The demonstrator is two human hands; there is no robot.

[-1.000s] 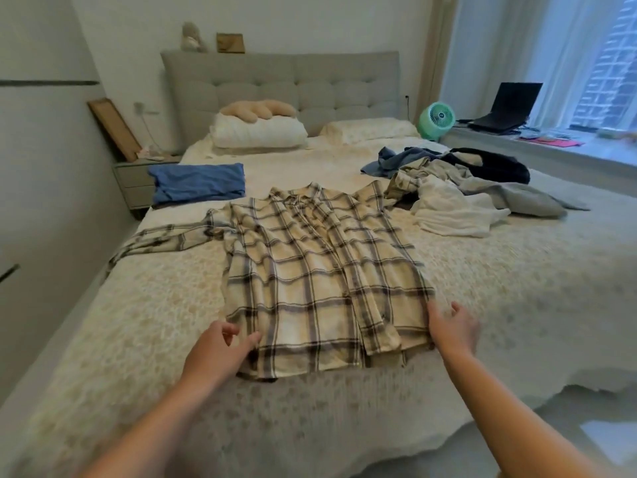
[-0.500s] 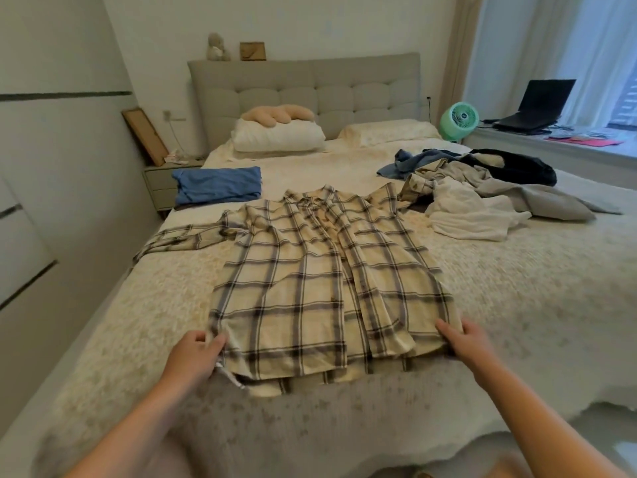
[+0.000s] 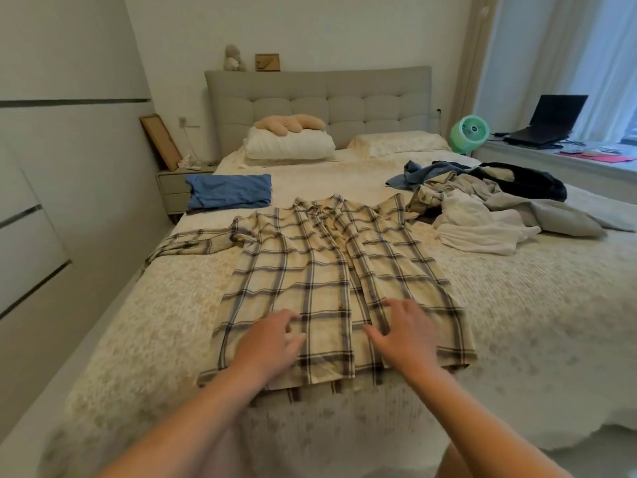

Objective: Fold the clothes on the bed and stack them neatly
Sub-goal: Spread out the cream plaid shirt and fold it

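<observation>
Plaid shirt [image 3: 331, 288]: we see it spread front-up across the middle of the bed [image 3: 517, 322], collar toward the headboard, hem at the near edge, one sleeve stretched out to the left.
Change from half a second ago: our hands have left the two lower corners of the shirt and come inward onto its front; the hem, then slightly lifted and rumpled, now lies flatter.
Left hand [image 3: 269, 343]: over the lower left panel, fingers loosely spread and a little bent, gripping nothing; we cannot tell whether the fingertips press the cloth or hover just above it.
Right hand [image 3: 403, 334]: over the lower right panel beside the button line, fingers spread and fairly straight, holding nothing; contact with the cloth looks likely, but we cannot be sure.
Folded blue garment [image 3: 229, 191]: on the bed's far left, well apart from the shirt's body.
Unfolded pile [image 3: 489, 201]: blue, white, grey and dark clothes heaped on the right, touching the shirt's right shoulder.
Pillows [image 3: 289, 146]: against the headboard, a tan cushion on the left one.
Green fan [image 3: 469, 132]: right of the bed.
Laptop [image 3: 548, 122]: open on the window ledge.
Nightstand [image 3: 175, 188]: left of the bed.
</observation>
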